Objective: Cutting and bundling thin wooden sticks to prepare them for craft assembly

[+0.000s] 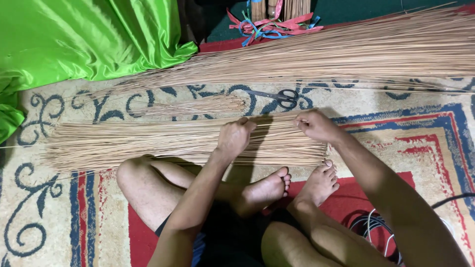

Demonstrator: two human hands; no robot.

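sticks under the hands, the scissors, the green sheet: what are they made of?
Sticks: thin, tan, matte, likely dried plant ribs.
Scissors: grey blades look like metal, dark handles probably plastic.
Green sheet: glossy folds suggest satin-like synthetic cloth.

Your left hand (234,138) lies knuckles up on the near bundle of thin sticks (148,143); its fingertips curl under, so you cannot tell what they pinch. Your right hand (316,126) likewise hides its fingertips against the stick ends. The long pile of sticks (346,52) runs off the right edge of the frame, length unknown. The scissors (279,96) show handles clearly, blades partly lost against the carpet pattern. Upper centre, the tied bundles with red and blue ribbons (272,24) are cut by the top edge. The green cloth (74,39) leaves the frame upper left. Cables (371,227), lower right, sit partly behind your leg.
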